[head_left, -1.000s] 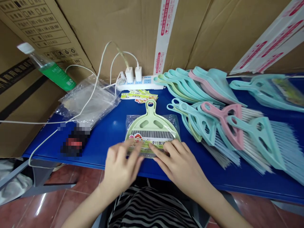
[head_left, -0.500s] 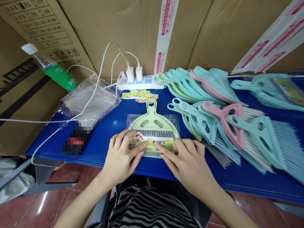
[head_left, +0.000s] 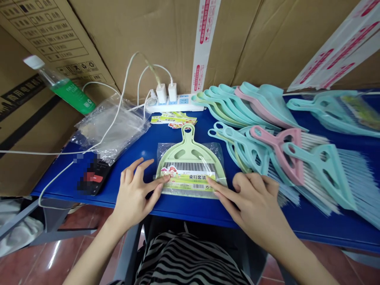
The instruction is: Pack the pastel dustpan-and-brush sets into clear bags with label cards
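Looks like a small packing corner in a workshop or storeroom, with too little in view to tell which. Shows large cartons (head_left: 160, 35) behind a blue table (head_left: 187, 211), loose dustpans (head_left: 274, 103) and brushes (head_left: 353, 170) beside a bagged set (head_left: 188, 152), clear bags (head_left: 101, 126), printed labels (head_left: 175, 119), red tiled floor (head_left: 44, 261).

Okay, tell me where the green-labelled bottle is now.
In the head view, the bottle leans at far left, against the cardboard box, behind the clear plastic bags.

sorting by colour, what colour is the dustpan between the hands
Light green; the dustpan shows best in the head view.
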`<state>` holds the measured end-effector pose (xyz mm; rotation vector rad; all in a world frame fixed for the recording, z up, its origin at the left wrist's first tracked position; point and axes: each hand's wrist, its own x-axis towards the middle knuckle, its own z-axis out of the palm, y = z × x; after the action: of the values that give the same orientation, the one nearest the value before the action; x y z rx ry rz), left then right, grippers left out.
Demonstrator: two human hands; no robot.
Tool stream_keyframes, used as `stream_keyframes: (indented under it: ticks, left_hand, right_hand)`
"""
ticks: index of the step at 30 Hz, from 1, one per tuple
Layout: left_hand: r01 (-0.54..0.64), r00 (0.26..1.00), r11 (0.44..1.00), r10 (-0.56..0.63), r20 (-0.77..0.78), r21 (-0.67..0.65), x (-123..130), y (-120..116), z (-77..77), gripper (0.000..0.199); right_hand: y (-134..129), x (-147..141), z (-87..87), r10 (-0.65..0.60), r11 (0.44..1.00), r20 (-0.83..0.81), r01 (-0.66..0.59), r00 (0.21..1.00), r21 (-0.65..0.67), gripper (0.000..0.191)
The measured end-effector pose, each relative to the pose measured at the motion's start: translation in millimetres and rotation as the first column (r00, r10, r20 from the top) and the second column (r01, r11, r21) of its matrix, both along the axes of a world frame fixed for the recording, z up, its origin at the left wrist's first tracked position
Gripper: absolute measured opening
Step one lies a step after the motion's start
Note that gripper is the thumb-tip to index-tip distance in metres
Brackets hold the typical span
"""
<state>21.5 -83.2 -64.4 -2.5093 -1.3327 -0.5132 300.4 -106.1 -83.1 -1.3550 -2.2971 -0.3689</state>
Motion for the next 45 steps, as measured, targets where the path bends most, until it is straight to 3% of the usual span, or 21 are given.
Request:
stream_keyframes:
  ticks: [10,17,24,28,31,35,39,45]
  left_hand:
    - [0.015,0.999,0.997,-0.018,0.046,0.069,-1,3,-6.0,0.028]
    - [0.062,0.995,0.993,-0.069,0.065,0.095,4,6,-6.9,0.022]
    - [0.116,0.985,0.984,-0.131,0.111,0.132,2,0,-4.6,0.025]
    - [0.251,0.956,0.965,-0.260,0.136,0.083,9,-6,-4.8,0.027]
    - [0.327,0.937,0.944,-0.331,0.114,0.053,21,-8,-5.0,0.024]
    - [0.340,0.935,0.939,-0.342,0.094,0.045,35,-6,-3.9,0.027]
    - [0.317,0.947,0.947,-0.314,0.074,-0.046,40,-1,-1.6,0.032]
    - [0.333,0.942,0.938,-0.328,0.068,-0.094,41,5,-0.6,0.033]
  right_hand:
    - [0,0,-2.4,-0.041,0.998,-0.089,0.046,0.995,0.045,0.033]
    - [1,4,-5.4,0.013,1.000,-0.157,-0.015,0.988,-0.010,0.032]
    - [-3,4,-4.8,-0.013,0.997,-0.198,0.029,0.980,0.076,0.025]
    - [-10,-8,-7.0,0.055,0.978,-0.197,-0.013,0.979,0.210,0.034]
    - [-10,-24,-7.3,0.168,0.971,-0.181,-0.131,0.969,0.198,0.020]
    - [-1,-39,-4.1,0.185,0.979,-0.105,-0.175,0.977,0.103,0.030]
    - [5,-41,-2.0,0.196,0.979,-0.075,-0.191,0.978,0.072,0.039]
    - [9,-42,-1.7,0.209,0.975,-0.039,-0.205,0.977,0.087,0.035]
